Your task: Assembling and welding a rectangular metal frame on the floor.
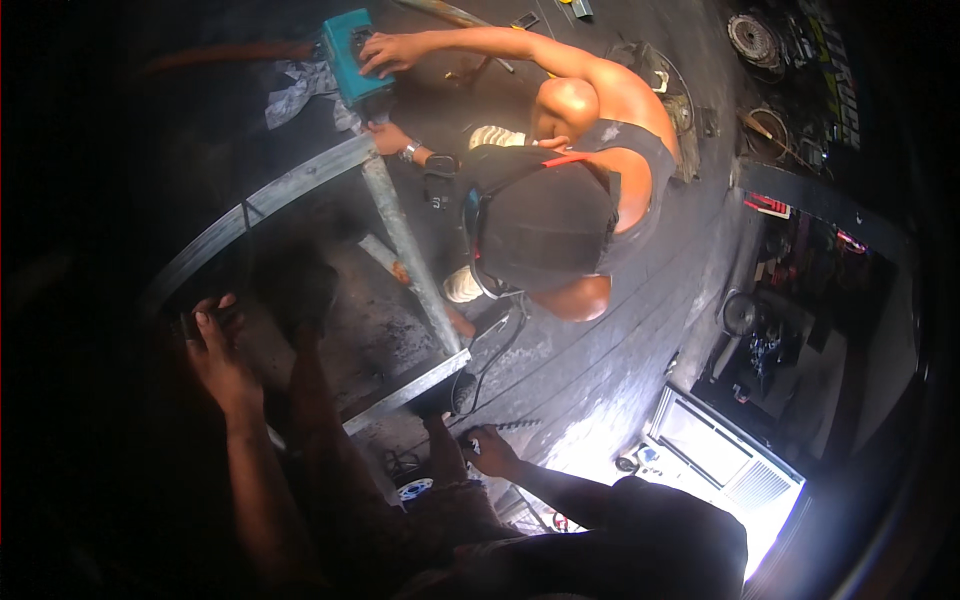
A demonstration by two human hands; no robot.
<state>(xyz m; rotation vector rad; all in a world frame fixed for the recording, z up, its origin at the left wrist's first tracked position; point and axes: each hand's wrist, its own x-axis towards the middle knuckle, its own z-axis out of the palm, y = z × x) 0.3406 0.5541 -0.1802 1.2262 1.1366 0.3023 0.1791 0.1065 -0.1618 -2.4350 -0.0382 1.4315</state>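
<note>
My left hand (pixel 218 355) is at the left, below the metal frame's long bar (pixel 240 215), its fingers curled around something dark that I cannot make out. My right hand (pixel 490 450) is low in the middle, closed on a small dark thing, just below the frame's short lower bar (pixel 405 390). A round steel post (pixel 410 255) joins the frame's bars. A crouching co-worker in a dark head covering (pixel 545 225) has one hand (pixel 390 55) on a teal box (pixel 350 70) and the other (pixel 385 138) at the frame's upper corner.
Crumpled paper (pixel 295 95) lies beside the teal box. A black cable (pixel 480 360) loops over the floor. Round metal parts (pixel 750 40) and a pan (pixel 768 130) are at the upper right. A dark recess with stored items (pixel 760 320) and a bright louvred panel (pixel 720 460) are at the right.
</note>
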